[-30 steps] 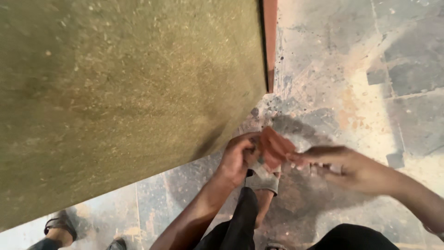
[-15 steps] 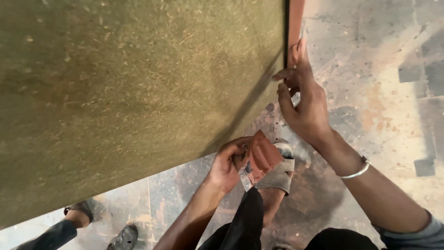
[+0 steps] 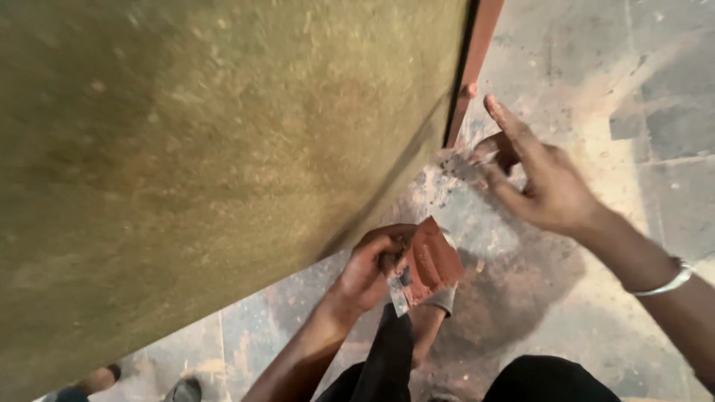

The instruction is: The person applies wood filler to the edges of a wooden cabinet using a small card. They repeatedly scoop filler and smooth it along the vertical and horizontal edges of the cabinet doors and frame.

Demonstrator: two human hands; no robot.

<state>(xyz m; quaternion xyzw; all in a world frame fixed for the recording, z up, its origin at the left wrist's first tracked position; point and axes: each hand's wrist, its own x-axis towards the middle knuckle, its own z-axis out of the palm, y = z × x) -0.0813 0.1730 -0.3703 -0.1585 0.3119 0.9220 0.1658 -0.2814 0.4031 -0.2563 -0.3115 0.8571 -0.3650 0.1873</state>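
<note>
Below the olive-green board (image 3: 208, 149), left hand (image 3: 369, 272) grips a folded reddish abrasive sheet (image 3: 428, 260), right hand (image 3: 540, 182) hovers loosely spread beside the board's red edge strip (image 3: 473, 67); sanding appears paused, unfinished.

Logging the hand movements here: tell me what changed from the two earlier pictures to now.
The right hand left the left hand, went up to the board's reddish-brown edge strip, and now has come slightly off it, fingers spread. The left hand kept hold of the folded reddish sandpaper throughout. The big olive-green board stayed in place.
</note>
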